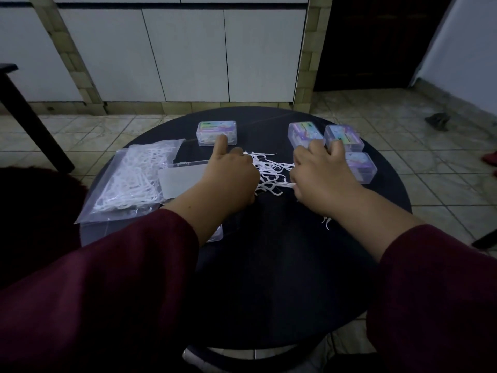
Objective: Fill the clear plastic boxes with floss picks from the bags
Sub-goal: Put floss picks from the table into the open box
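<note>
Your left hand (228, 175) and right hand (321, 172) both curl into the tangled white floss picks (271, 170) mid-table, gripping some. Closed clear boxes (216, 132) behind carry pastel labels, unreadable.

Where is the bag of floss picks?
The bag of floss picks lies on the left side of the round black table, just left of the left hand.

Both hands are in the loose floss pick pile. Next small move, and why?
Probably gather a bunch between the two hands and lift it. The left hand and right hand flank the loose floss picks on the table, the right one pinching a few. The open box lies just left of the pile, so that is likely where they go.
</note>
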